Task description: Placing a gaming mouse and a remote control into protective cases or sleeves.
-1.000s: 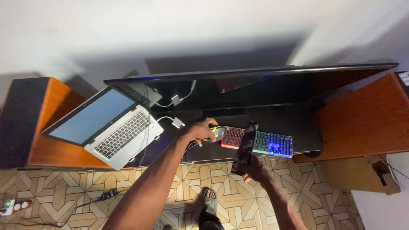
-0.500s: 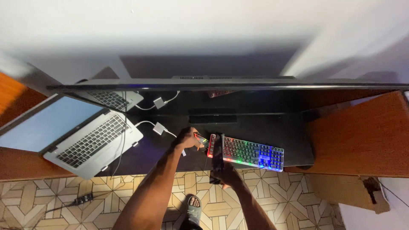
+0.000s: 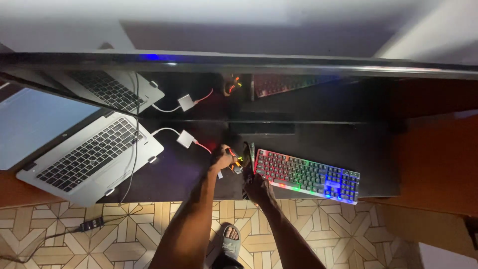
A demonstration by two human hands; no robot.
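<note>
Crowding the keyboard's (image 3: 306, 175) left edge: left hand (image 3: 222, 158) gripping a lit mouse (image 3: 235, 164), right hand (image 3: 255, 186) gripping a phone (image 3: 247, 155).

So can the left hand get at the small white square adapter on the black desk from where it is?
Probably yes. The left hand sits close to the white square adapter, with only bare black desk and its thin cable between them.

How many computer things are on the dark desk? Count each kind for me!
Laptop: 1
Rainbow-lit keyboard: 1
Big dark monitor: 1
White cable adapter: 1
Mouse under the left hand: 1
Dark flat device held on edge by the right hand: 1
Total: 6
The second laptop, keyboard and adapter are only reflections in the monitor, so they are not counted.
</note>
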